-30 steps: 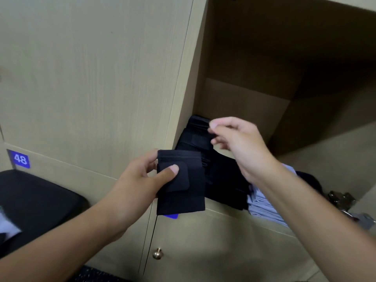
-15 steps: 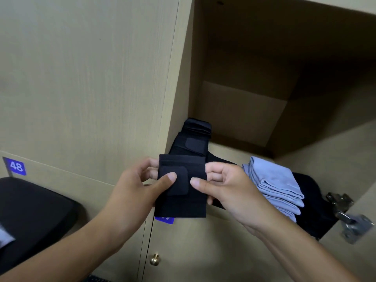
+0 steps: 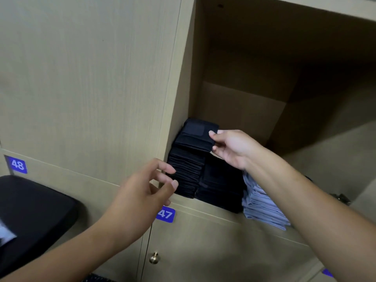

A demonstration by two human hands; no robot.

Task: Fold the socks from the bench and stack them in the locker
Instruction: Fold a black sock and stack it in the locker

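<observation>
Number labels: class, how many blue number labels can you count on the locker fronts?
3. Label 48 is at the far left above the black bench; label 47 sits under the open locker; a third is cut off at the bottom right edge, number unreadable.

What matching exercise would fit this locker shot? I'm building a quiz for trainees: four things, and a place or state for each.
Things:
1. folded black sock
2. light blue stack
3. left hand
4. brass knob

Places or states:
A. on the door below the open locker
B. pinched by the right hand, atop the tall black stack
C. holds nothing
D. rightmost visible pile

Pairs: 1-B, 2-D, 3-C, 4-A
</observation>
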